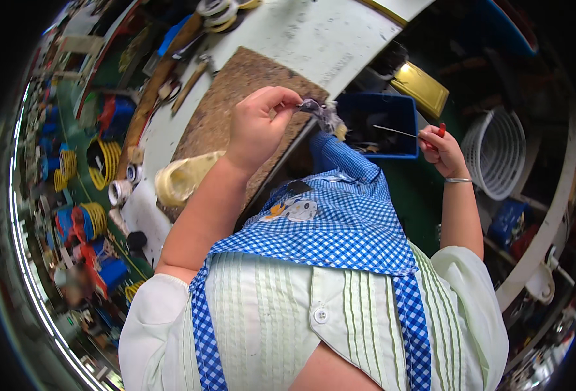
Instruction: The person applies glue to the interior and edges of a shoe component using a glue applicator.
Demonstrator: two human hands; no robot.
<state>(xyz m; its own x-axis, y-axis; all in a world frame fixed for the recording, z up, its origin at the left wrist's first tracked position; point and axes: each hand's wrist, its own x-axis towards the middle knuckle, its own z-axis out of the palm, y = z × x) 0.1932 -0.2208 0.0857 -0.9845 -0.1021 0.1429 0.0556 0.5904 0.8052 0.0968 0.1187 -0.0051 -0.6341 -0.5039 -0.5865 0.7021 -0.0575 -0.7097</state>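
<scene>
My left hand (pixel 262 124) is raised over the near edge of a brown speckled board (pixel 262 72). Its thumb and fingers pinch one end of a frayed, stained rag (pixel 327 116), greyish purple with yellowish tips. The rag's loose end hangs out past the table edge, above my blue checked apron (pixel 340 208). Farther right, my right hand (pixel 439 151) is closed round the red handle of a thin metal rod-like tool (pixel 395 131). Its shaft points left toward the rag, with a gap between them; the exact kind of tool cannot be made out.
Beyond the rag stands a dark blue bin (pixel 413 124) with odds and ends inside. A yellow tin (pixel 425 88) and a white slatted basket (pixel 494 153) are on the right. On the table are a cloudy plastic container (pixel 187 177), a wooden-handled hammer (pixel 191 86) and several tape rolls (pixel 219 13).
</scene>
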